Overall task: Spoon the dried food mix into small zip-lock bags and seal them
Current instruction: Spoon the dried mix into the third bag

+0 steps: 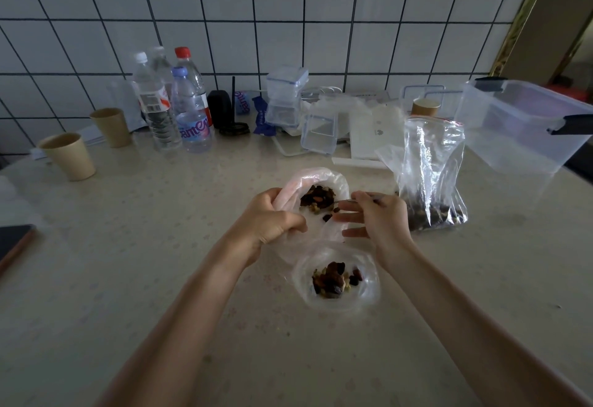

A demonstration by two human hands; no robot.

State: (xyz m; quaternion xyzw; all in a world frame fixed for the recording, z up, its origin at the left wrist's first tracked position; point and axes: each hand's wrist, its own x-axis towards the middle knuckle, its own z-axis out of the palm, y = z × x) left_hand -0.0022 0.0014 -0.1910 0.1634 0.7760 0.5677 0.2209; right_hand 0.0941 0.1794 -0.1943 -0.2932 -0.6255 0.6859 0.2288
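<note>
Nearest me on the counter [134,246], a small zip-lock bag [338,278] lies between my two forearms with its mouth spread open, a clump of dried food mix [332,278] sitting in its middle; it looks filled but not yet sealed. Just beyond it, touching or overlapping it, is the bag I am working on, the pinkish bag [313,182], mouth open upward and mix showing inside. My left hand [272,217] has its fingers curled round that bag's near-left rim, holding the mouth open. My right hand [373,214] is on the bag's right side, thumb and forefinger pinching a thin spoon [356,201], the other fingers spread out straight toward the bag. The spoon's long axis runs roughly left-right, bowl end pointing into the open mouth, so I judge the coming move a short tip leftward over the rim; the right hand is the nearer one for it.

A few loose pieces lie by the rim. The spoon's bowl is hard to make out against the dark mix, so I cannot tell whether it is loaded.

Farther right stands the large supply bag [431,175], upright and slumped, mix dark at its bottom. Toward the counter's far edge sit water bottles [173,108], paper cups [69,156] and a clear tub [519,124], cut off at right.
</note>
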